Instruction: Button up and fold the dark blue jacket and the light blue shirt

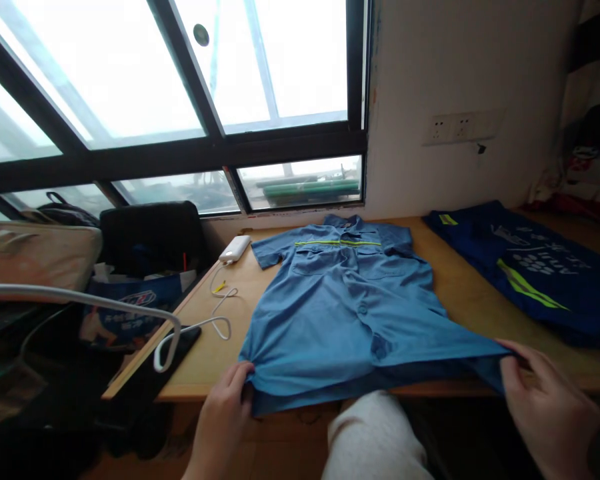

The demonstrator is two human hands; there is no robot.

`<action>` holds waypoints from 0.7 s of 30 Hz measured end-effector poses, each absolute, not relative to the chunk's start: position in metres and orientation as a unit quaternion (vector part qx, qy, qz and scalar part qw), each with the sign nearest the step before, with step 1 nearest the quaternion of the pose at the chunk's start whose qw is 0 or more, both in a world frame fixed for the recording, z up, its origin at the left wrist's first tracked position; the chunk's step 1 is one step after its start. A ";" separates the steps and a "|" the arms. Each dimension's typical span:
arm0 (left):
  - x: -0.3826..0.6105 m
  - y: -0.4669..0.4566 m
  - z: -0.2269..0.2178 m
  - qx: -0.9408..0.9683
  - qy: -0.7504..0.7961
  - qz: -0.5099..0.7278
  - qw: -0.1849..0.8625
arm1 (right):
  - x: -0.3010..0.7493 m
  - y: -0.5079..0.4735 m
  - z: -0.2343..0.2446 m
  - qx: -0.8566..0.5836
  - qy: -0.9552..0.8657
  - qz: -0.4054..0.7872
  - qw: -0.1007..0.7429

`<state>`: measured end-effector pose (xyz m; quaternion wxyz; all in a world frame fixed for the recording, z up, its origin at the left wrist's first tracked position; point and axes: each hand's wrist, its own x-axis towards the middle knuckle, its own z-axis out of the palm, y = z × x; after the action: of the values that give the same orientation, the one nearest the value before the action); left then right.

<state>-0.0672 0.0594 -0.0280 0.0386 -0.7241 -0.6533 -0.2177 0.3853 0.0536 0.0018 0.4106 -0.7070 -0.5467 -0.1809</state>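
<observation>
A blue short-sleeved work shirt [315, 313] lies front up on the wooden table, its collar toward the wall and its hem toward me. Yellow-green piping crosses the chest above two pockets, and buttons run down the middle. My left hand [227, 400] pinches the hem at its left corner. At the other side my right hand [545, 393] grips the right hem corner, pulling it out to a point beyond the shirt's side. Between the hands the hem hangs a little over the table's front edge, with the darker back layer showing beneath.
On the wooden table [240, 307] a white power bank [235, 249] trails a white cable [223, 320]. A dark blue garment [525, 267] with reflective strips lies at the right. Bags [35, 253] and a black chair back [153, 237] stand left; a pale cable [80, 293] crosses there.
</observation>
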 end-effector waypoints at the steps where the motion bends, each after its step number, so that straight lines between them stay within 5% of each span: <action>1: -0.070 0.055 -0.028 -0.706 -0.670 -0.225 0.038 | 0.387 0.049 0.004 -0.709 -0.532 -0.189 0.422; 6: -0.076 0.048 -0.024 -0.615 -0.735 -0.287 0.013 | 0.389 0.041 -0.023 -0.658 -0.678 -0.115 0.306; 10: -0.087 0.050 -0.018 -0.512 -0.770 -0.365 -0.107 | 0.403 0.041 -0.046 -0.609 -0.760 -0.099 0.203; 15: -0.077 0.049 -0.017 -0.332 -0.681 -0.541 -0.366 | 0.412 0.039 -0.048 -0.563 -0.794 -0.090 0.212; 21: -0.047 0.047 -0.003 -0.273 -0.674 -0.550 -0.410 | 0.398 0.047 -0.049 -0.565 -0.795 -0.027 0.217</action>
<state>-0.0467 0.0467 -0.0033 -0.4103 -0.2733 -0.6742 -0.5500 0.3976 0.0471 -0.0489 0.2169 -0.5653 -0.7954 -0.0266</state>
